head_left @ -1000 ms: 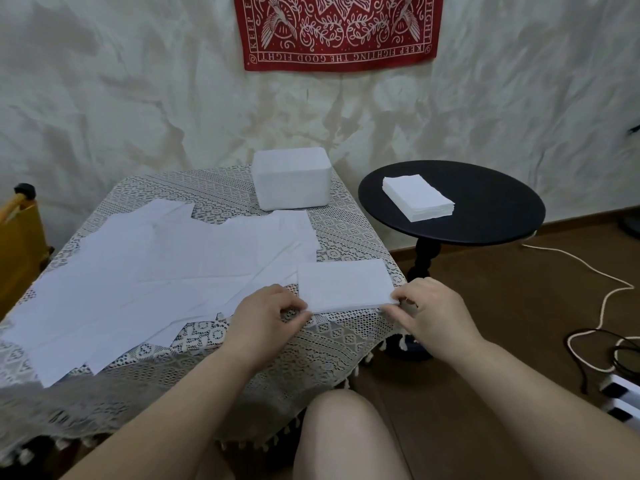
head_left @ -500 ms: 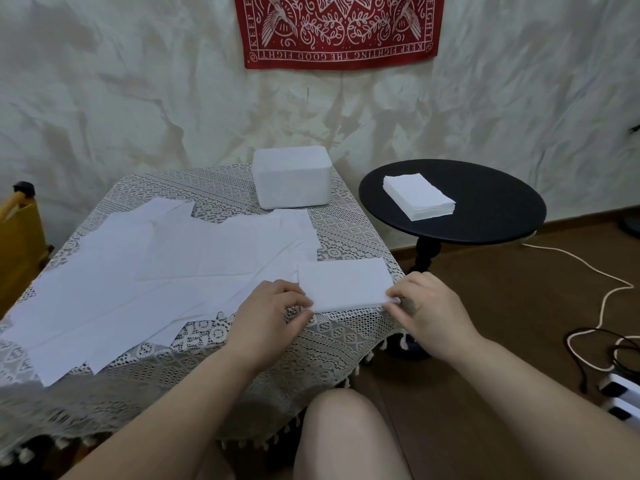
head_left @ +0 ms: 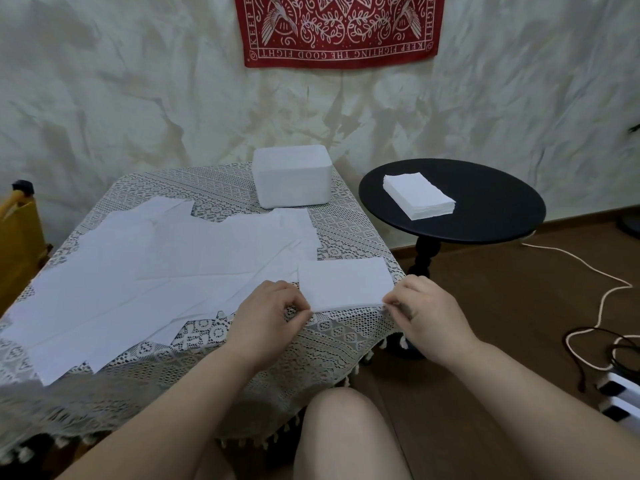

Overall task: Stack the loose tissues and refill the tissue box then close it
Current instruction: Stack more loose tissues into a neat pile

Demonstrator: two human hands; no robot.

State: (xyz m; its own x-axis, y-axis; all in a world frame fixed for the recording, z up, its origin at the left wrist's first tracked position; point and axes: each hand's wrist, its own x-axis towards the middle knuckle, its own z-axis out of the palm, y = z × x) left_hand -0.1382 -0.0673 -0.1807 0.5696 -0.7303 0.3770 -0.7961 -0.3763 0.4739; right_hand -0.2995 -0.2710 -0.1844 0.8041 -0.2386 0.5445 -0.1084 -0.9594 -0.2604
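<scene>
Between both hands (head_left: 272, 311) (head_left: 427, 315), seemingly pinched: tissue stack (head_left: 344, 284)

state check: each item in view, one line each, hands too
left hand: pinches small tissue stack's left edge
right hand: pinches its right edge
small tissue stack: squared, on table
loose tissues: spread, overlapping
tissue box: upright
tall tissue stack: neat, on round table

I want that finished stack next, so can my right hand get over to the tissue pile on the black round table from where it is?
Probably yes: nothing stands between the right hand and the tissue pile, but it pinches the small stack.
</scene>
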